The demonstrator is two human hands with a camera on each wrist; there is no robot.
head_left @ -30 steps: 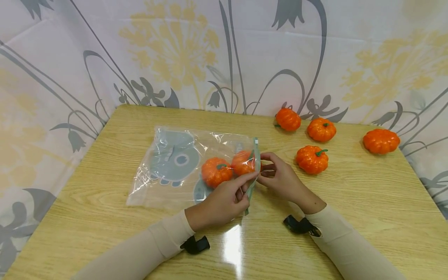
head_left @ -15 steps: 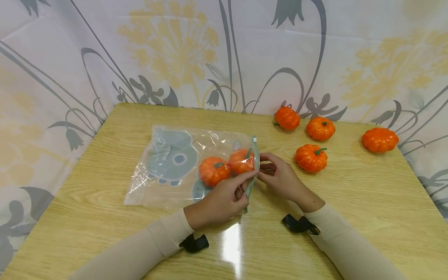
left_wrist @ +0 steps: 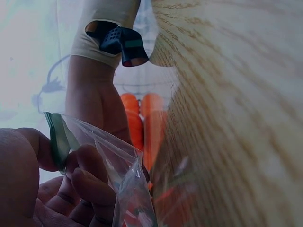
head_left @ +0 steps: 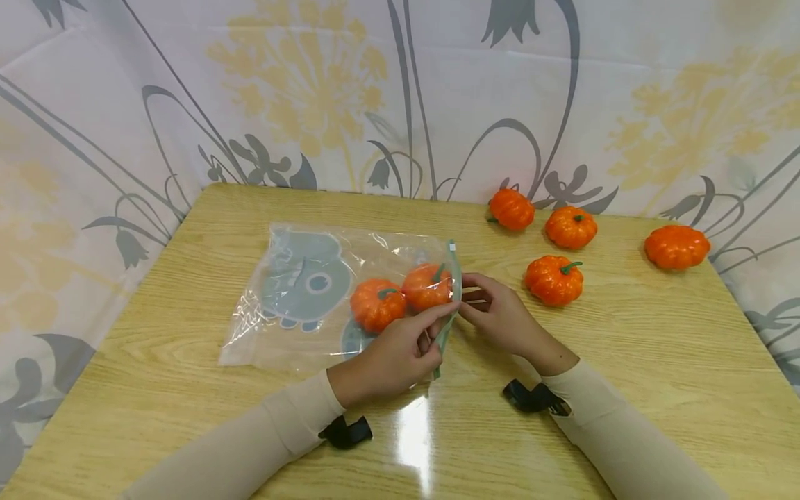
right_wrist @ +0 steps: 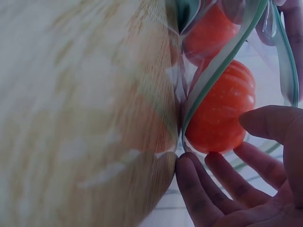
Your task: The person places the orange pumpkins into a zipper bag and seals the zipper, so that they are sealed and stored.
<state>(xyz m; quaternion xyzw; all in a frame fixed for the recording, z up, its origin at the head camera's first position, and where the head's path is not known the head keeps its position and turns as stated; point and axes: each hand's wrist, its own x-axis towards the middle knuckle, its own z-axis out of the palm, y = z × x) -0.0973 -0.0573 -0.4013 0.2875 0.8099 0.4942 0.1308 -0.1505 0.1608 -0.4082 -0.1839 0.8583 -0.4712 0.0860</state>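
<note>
A clear zip bag (head_left: 400, 243) with a green seal strip and a blue-grey cartoon print lies on the table, its mouth facing right. Two small orange pumpkins sit inside: one pumpkin (head_left: 377, 305) deeper in, another pumpkin (head_left: 427, 286) just within the mouth. My left hand (head_left: 396, 361) pinches the near edge of the mouth between thumb and fingers, also seen in the left wrist view around the green strip (left_wrist: 57, 142). At the opening, my right hand (head_left: 500, 312) has its thumb and fingertips against the pumpkin (right_wrist: 222, 109) nearest the mouth, fingers spread and fairly straight.
Several loose pumpkins lie at the right: one pumpkin (head_left: 554, 280) close to my right hand, one (head_left: 511, 209) and another pumpkin (head_left: 571, 227) behind it, and a pumpkin (head_left: 677, 247) farther right. A patterned curtain (head_left: 400, 90) hangs behind the wooden table (head_left: 625, 333).
Both pumpkins in the bag have shifted slightly left, deeper inside. My right fingertips have followed to the mouth's edge. My left hand keeps its pinch on the bag.
</note>
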